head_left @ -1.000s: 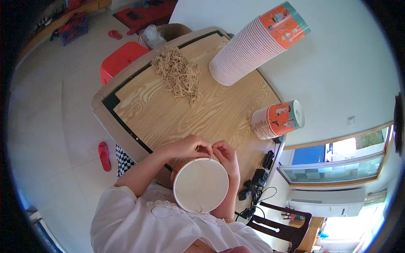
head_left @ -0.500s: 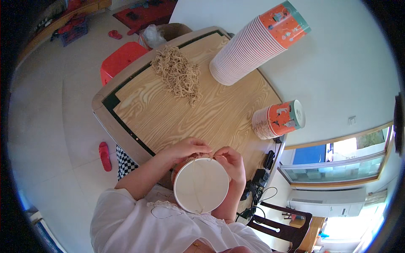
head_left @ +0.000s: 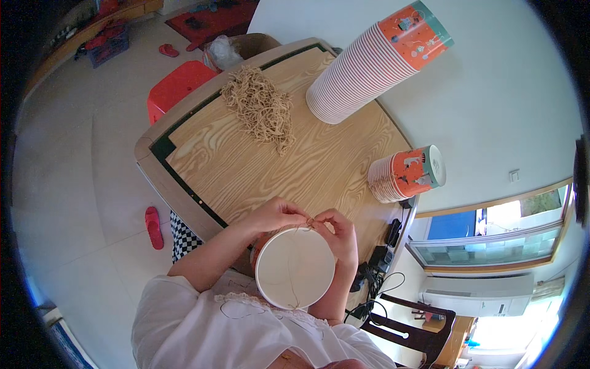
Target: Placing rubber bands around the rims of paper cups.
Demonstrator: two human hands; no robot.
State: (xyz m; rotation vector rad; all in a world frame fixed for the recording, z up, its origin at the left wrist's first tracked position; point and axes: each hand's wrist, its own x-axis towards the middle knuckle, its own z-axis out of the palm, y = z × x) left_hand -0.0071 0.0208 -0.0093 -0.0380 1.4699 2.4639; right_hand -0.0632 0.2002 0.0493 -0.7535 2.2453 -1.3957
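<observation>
A round paper bucket with a white inside and an orange outer wall rests against my body, its mouth facing up. A thin brown string runs across the mouth from the near rim to the far rim. At the far rim, my left hand pinches the string with its fingertips. My right hand pinches it too, thumb and forefinger meeting the left fingertips. A small knot or loop seems to lie between them, too fine to make out.
On the wooden table lie a tangled heap of brown strings, a tall leaning stack of paper buckets and a shorter stack. Black cables and adapters crowd the right edge. A red stool stands at the left.
My fingertips have come together at the far rim, the right hand moving slightly up and left. The bucket has shifted slightly, and the string across its mouth now hangs a little differently.
</observation>
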